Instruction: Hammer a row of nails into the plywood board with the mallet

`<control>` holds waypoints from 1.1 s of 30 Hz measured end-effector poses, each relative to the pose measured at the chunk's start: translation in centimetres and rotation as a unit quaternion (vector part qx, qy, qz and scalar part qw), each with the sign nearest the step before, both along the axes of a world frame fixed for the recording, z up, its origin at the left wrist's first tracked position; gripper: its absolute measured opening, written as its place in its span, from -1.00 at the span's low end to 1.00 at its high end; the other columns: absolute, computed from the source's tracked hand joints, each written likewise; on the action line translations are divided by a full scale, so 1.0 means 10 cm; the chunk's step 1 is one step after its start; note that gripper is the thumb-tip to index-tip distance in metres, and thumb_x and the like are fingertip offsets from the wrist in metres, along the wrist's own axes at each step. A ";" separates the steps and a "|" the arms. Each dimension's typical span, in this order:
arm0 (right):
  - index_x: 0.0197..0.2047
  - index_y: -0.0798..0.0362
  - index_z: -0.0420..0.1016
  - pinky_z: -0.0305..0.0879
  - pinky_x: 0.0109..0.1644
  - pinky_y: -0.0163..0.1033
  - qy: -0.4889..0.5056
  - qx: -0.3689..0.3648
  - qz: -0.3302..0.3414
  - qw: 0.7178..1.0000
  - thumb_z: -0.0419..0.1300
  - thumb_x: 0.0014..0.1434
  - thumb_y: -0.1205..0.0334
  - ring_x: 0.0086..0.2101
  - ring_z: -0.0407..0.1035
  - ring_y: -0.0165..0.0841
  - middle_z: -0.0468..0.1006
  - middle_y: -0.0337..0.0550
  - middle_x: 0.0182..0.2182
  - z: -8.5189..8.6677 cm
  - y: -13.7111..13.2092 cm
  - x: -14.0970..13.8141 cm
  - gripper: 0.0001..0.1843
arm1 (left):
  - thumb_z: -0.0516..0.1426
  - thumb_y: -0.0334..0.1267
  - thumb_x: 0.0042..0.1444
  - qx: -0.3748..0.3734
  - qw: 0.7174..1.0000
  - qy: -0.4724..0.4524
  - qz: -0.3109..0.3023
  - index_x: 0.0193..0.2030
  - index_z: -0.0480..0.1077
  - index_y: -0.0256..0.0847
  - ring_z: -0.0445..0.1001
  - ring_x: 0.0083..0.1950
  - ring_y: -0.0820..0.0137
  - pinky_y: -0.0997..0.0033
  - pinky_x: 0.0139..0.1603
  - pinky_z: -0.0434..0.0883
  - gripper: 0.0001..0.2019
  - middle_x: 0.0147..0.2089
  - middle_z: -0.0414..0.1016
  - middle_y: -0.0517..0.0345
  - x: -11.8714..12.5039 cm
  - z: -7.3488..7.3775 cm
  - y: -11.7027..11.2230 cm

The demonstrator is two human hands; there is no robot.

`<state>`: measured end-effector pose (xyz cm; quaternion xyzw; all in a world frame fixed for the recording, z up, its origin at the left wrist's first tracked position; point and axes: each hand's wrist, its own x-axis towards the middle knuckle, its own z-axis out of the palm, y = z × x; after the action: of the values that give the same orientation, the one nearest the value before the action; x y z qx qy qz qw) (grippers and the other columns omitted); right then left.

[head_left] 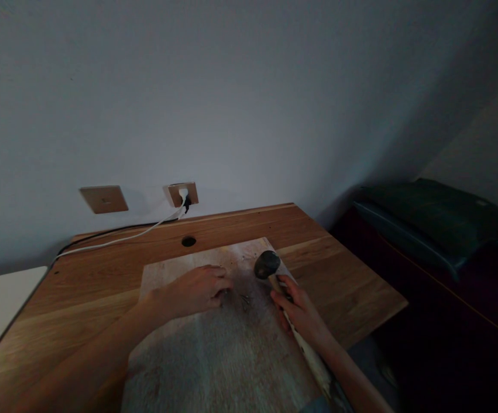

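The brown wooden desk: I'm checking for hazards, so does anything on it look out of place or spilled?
Thin metal pieces, possibly nails, lie loose on the pale, mottled rectangular board, between the left hand and the round black-headed mallet. With no container around them, they might be spilled. Nothing else clearly stands out.

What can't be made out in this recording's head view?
Head view:
Whether the left hand pinches anything: the hand itself hides it.
What the small pieces on the board are: too small, blurred.
The board's near edge: cut off by the bottom edge.
How far the white surface extends: cut off at left.
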<state>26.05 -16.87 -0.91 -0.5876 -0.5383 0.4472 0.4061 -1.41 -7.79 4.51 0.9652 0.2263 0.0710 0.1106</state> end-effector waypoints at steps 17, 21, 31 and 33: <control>0.06 -0.04 0.40 0.11 -0.63 -0.33 0.009 -0.012 -0.003 1.000 0.16 0.35 0.02 -0.72 0.22 -0.44 0.38 -0.42 -0.59 0.03 -0.02 0.00 -0.70 | 0.17 -0.50 0.10 -0.078 0.965 -0.191 0.162 -0.10 0.62 -0.20 0.63 -0.05 0.23 0.32 0.04 0.50 -0.72 -0.08 0.68 0.05 0.26 -0.43 0.53; 0.07 -0.04 0.41 0.15 -0.61 -0.33 0.008 -0.009 -0.005 1.000 0.16 0.35 0.04 -0.71 0.22 -0.45 0.38 -0.41 -0.58 0.03 -0.02 0.00 -0.71 | 0.22 -0.48 0.09 -0.084 0.960 -0.201 0.176 -0.15 0.61 -0.21 0.63 -0.07 0.22 0.33 0.01 0.50 -0.78 -0.10 0.67 0.05 0.26 -0.44 0.56; 0.00 -0.01 0.42 0.09 -0.68 -0.33 0.016 -0.009 0.015 1.000 0.22 0.25 0.01 -0.74 0.20 -0.49 0.41 -0.37 -0.50 0.28 0.08 -0.20 -0.67 | 0.23 -0.51 0.01 -0.137 0.942 -0.228 0.205 0.00 0.57 -0.20 0.63 -0.20 0.28 0.37 -0.11 0.51 -0.62 -0.19 0.68 0.13 0.27 -0.47 0.58; -0.03 -0.01 0.41 0.08 -0.69 -0.34 0.019 -0.004 0.024 1.000 0.23 0.23 0.01 -0.73 0.22 -0.49 0.40 -0.38 -0.48 0.35 0.15 -0.29 -0.68 | 0.24 -0.48 0.03 -0.150 0.939 -0.231 0.207 0.02 0.55 -0.20 0.62 -0.26 0.31 0.39 -0.17 0.51 -0.62 -0.22 0.68 0.15 0.27 -0.47 0.58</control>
<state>23.16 -15.40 2.63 -0.5674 -0.5425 0.4706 0.4028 1.29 -1.98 -0.18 0.8262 0.3974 0.2784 0.2864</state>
